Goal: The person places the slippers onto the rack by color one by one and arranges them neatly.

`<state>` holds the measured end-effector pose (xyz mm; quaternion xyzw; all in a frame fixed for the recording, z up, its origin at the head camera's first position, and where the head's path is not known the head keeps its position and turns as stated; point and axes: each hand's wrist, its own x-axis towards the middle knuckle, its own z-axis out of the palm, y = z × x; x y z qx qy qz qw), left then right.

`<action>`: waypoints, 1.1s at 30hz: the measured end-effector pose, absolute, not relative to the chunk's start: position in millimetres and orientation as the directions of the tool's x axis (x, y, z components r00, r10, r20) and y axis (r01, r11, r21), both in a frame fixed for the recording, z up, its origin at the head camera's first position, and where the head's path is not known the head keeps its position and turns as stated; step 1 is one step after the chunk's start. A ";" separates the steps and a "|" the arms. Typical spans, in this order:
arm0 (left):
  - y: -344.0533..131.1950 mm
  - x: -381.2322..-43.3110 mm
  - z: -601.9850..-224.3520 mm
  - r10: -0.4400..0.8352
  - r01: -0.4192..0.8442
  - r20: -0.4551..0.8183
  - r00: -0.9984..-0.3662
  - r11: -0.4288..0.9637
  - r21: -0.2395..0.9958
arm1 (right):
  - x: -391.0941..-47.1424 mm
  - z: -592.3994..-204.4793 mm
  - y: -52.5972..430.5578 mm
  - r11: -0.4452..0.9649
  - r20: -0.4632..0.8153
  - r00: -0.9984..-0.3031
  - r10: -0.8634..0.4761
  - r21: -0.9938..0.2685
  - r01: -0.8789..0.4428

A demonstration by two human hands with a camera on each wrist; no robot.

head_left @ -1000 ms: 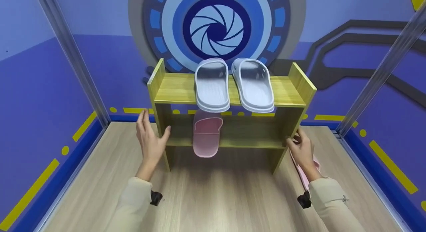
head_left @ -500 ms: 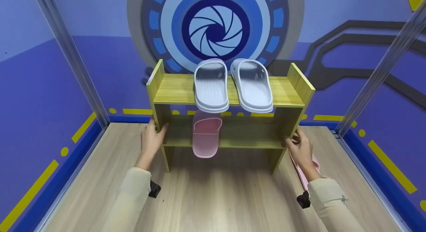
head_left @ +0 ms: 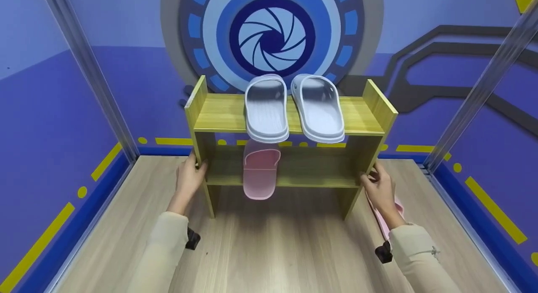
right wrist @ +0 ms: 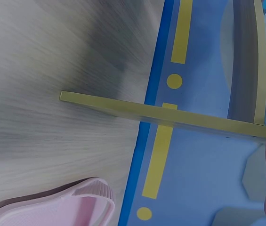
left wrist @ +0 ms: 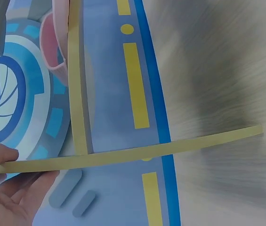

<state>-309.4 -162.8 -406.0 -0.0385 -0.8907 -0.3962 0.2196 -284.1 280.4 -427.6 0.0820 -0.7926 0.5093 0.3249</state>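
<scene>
A two-tier wooden shoe rack [head_left: 294,180] stands in front of me in the head view. My left hand [head_left: 189,175] grips its left side panel, thumb inside and fingers outside, as the left wrist view shows with the panel [left wrist: 123,155] between them. On the right, my right hand [head_left: 380,188] holds the opposite panel [right wrist: 170,115]; part of that hand is out of the right wrist view. Two pale grey clogs, a left one [head_left: 267,114] and a right one [head_left: 323,114], sit on the top shelf. A pink slipper [head_left: 259,179] rests on the lower shelf, its toe overhung by the clog above.
Another pink slipper [right wrist: 62,207] lies on the wooden tabletop [head_left: 269,251] right of the rack, partly hidden by my right forearm in the head view. A patterned blue wall [head_left: 138,83] rises behind, and metal posts [head_left: 475,87] frame both sides.
My left hand has moved inward to the rack's left panel and closed around it. The right hand has kept its grip, and rack and shoes look unmoved.
</scene>
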 end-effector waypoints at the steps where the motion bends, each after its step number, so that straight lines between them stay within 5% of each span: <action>1: -163.0 -309.4 -405.7 -0.102 0.244 0.419 -0.902 0.679 0.692 | -284.3 -427.5 280.6 0.468 0.598 -0.776 0.200 -0.754 -0.461; 15: -162.5 -310.3 -406.0 -0.108 0.266 0.454 -0.884 0.683 0.680 | -283.3 -432.4 287.8 0.465 0.590 -0.797 0.127 -0.745 -0.478; 25: -162.4 -310.3 -407.5 -0.107 0.280 0.470 -0.876 0.679 0.678 | -278.9 -495.7 327.5 0.534 0.424 -0.896 0.133 -0.792 -0.296; 33: -163.1 -310.1 -407.3 -0.107 0.274 0.461 -0.881 0.679 0.681 | -264.9 -552.2 358.8 0.696 0.449 -0.866 0.218 -0.694 -0.185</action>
